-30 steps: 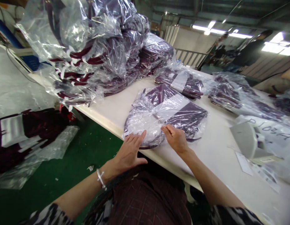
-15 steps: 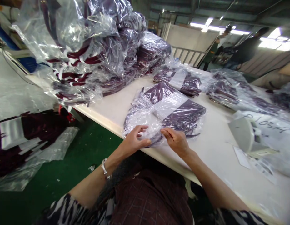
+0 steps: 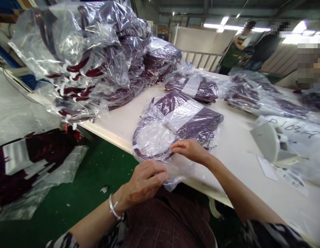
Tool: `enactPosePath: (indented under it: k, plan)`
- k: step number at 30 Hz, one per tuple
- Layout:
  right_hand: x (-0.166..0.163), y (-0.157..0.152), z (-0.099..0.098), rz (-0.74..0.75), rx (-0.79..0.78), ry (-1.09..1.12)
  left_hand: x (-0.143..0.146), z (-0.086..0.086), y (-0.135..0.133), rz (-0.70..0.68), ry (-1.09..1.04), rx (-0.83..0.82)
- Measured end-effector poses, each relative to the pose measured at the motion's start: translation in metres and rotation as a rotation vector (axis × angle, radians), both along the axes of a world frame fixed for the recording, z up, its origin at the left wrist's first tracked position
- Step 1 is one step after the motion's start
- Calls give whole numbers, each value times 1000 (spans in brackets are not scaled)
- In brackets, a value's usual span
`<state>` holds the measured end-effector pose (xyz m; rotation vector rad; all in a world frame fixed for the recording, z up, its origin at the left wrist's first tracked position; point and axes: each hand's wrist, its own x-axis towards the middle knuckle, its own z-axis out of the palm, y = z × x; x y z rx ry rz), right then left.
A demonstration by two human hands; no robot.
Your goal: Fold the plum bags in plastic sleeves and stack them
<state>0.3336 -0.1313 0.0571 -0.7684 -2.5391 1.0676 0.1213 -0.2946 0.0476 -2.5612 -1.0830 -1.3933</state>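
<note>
A clear plastic bag (image 3: 175,124) holding a folded dark purple garment lies at the near edge of the white table (image 3: 123,120). My left hand (image 3: 147,179) is closed on the bag's loose open end, which hangs over the table edge toward me. My right hand (image 3: 189,150) pinches the plastic on top of the bag, just behind that open end. A metal bracelet is on my left wrist.
A tall heap of bagged purple garments (image 3: 98,58) fills the table's left side, and more bagged pieces (image 3: 193,88) lie behind. A grey tape dispenser (image 3: 272,143) and paper slips sit at right. Garments and plastic lie on the green floor (image 3: 79,196). People stand at the back.
My left hand went from lying flat on the bag to gripping its open end and pulling it back over the table edge. My right hand stayed pinched on the plastic.
</note>
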Motion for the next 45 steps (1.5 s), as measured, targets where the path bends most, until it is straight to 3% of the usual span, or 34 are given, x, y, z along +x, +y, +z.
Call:
enactPosePath:
  k: [3,5,9,14,19,22,26,29,33,36,41,45]
  plan:
    - [-35,-5,-3,110,433,-163,1,-1,-16,8,34,-16]
    - [-49,-11,-4,172,511,-201,1,-4,-23,-4,52,-27]
    - [-54,-18,-3,217,421,-205,-2,-8,-29,-34,62,-61]
    - [-50,-17,-6,219,515,-187,-6,-11,-29,-50,53,-85]
    - [-40,-13,-9,254,415,-201,-8,-16,-28,-78,36,-94]
    - [-30,-17,4,191,372,-148,-8,-16,-27,-68,6,-95]
    - [-16,-50,40,201,176,63,-7,-11,-27,32,-97,-112]
    - [-9,-87,48,201,282,148,-5,-7,-28,115,-202,-127]
    - [-9,-120,24,35,492,333,-1,-7,-35,157,-230,-137]
    - [-10,-127,12,45,497,450,-4,-13,-45,175,-242,-105]
    - [-6,-130,18,37,549,483,-17,-36,-56,89,-121,-153]
    - [-5,-137,16,27,552,487,-19,-47,-48,167,-118,-217]
